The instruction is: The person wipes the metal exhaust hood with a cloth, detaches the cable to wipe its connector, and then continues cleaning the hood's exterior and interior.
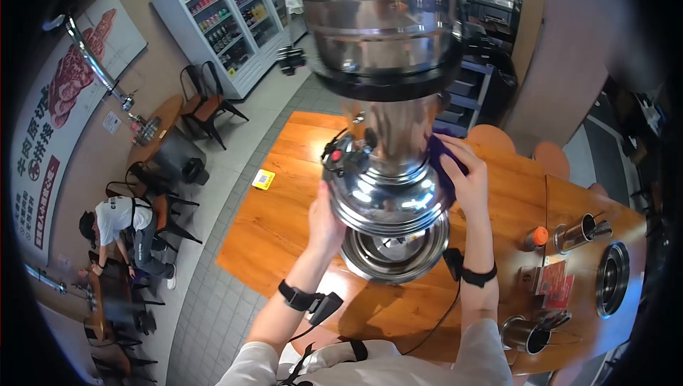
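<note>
The left hand [324, 224] lies open, cupped against the shiny bell-shaped stainless-steel extractor hood [388, 197] between both sets of fingers, seemingly to steady it, while the right hand [468, 176], fingers lightly curled, presses a crumpled purple cloth [441, 162] onto its opposite flank.

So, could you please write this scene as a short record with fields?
Setting: dining room with a wooden table and a drinks fridge
Left hand: rests against the hanging steel hood
Right hand: holds a purple cloth against the hood
Under the hood: round steel pan on the table
On the table: steel cup, orange-capped bottle
Other person: bends over another table, far off
</note>
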Available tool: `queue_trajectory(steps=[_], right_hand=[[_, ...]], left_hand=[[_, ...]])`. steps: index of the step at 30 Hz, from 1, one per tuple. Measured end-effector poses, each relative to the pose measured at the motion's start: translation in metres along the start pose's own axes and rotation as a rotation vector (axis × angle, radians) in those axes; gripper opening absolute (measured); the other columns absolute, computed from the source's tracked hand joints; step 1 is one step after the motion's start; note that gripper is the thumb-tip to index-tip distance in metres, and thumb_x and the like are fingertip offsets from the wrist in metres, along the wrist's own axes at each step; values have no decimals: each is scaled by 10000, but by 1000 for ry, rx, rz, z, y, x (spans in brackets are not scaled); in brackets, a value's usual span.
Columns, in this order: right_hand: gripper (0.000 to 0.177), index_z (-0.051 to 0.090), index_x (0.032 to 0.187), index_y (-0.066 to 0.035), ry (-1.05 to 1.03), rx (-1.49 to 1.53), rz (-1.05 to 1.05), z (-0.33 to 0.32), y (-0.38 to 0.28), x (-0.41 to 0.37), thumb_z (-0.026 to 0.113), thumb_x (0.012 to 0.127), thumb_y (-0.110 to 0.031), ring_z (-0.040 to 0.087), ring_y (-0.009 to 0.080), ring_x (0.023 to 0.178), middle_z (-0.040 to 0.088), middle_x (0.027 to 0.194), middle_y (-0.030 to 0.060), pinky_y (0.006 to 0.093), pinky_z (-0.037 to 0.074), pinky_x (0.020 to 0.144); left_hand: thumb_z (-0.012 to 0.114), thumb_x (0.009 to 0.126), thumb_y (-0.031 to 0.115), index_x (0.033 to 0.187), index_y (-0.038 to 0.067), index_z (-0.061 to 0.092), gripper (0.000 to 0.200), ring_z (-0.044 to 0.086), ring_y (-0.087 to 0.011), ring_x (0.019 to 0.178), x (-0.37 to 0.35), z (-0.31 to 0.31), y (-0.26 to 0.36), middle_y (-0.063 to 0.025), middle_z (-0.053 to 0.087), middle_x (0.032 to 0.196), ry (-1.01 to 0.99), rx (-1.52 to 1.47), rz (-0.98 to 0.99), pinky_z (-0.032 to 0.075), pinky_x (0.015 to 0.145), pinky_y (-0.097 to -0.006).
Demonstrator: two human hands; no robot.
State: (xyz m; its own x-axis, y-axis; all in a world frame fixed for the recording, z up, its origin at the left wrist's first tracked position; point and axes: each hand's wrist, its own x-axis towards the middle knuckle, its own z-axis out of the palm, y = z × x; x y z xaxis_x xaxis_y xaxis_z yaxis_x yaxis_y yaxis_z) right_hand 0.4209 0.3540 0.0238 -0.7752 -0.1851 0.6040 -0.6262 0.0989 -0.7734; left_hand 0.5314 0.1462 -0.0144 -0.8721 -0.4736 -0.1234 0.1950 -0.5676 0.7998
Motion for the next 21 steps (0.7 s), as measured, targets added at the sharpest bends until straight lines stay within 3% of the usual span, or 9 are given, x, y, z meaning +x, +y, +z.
queue_trajectory(steps=[3,9,12,14,15,16,18,19,21], right_hand=[[250,613,1011,36,-244,292,79,0,18,27,569,796,-84,541,181,970,619,1011,100,266,389,862],[248,609,1030,31,-514,438,337,24,50,72,539,850,-126,526,68,840,622,922,31,206,415,768],[252,609,1033,22,-637,448,354,30,69,77,534,861,-147,528,68,835,622,908,31,206,418,762],[250,618,1009,17,-499,405,113,25,63,69,523,871,-168,537,77,824,624,913,45,204,419,749],[244,620,994,13,-417,379,100,16,50,61,522,853,-160,553,143,851,634,946,82,248,413,787],[244,620,994,13,-419,382,116,8,41,50,522,853,-160,553,143,851,634,946,82,248,413,787],[240,623,980,10,-228,108,-119,-8,26,32,533,813,-135,543,224,890,632,988,105,306,392,834],[232,630,954,8,-156,150,-123,-11,20,18,544,779,-118,519,279,913,623,1018,113,347,367,863],[210,639,921,-2,-17,38,-166,-10,13,-15,559,765,-118,534,261,881,622,1024,103,335,395,813]], left_hand=[[321,951,390,1130,11,489,451,564,-178,946,-6,-1,7,-92,574,1055,-36,-4,-10,470,815,-335],[298,955,388,1166,14,454,457,570,-182,877,-15,-4,6,-85,564,1027,-65,18,18,493,746,-326],[304,962,329,1277,48,378,429,491,-195,1091,-21,-2,5,-73,495,1213,-9,79,19,379,955,-333],[308,961,325,1262,29,392,430,503,-195,1075,-20,3,5,-77,507,1197,-20,117,21,391,941,-328],[315,958,344,1196,2,436,434,543,-189,986,-19,7,4,-94,549,1111,30,126,69,435,866,-319],[322,955,363,1131,-25,481,455,582,-184,898,-21,9,2,-112,590,1026,80,135,111,479,791,-310],[328,953,368,1129,-24,487,458,575,-184,945,-19,2,3,-118,581,1072,30,156,85,468,818,-306],[327,953,369,1136,-24,484,461,570,-184,956,-18,3,4,-116,580,1075,11,138,66,461,831,-310],[328,951,378,1159,-10,477,464,559,-182,979,-15,2,2,-103,573,1092,15,105,60,450,851,-317]])
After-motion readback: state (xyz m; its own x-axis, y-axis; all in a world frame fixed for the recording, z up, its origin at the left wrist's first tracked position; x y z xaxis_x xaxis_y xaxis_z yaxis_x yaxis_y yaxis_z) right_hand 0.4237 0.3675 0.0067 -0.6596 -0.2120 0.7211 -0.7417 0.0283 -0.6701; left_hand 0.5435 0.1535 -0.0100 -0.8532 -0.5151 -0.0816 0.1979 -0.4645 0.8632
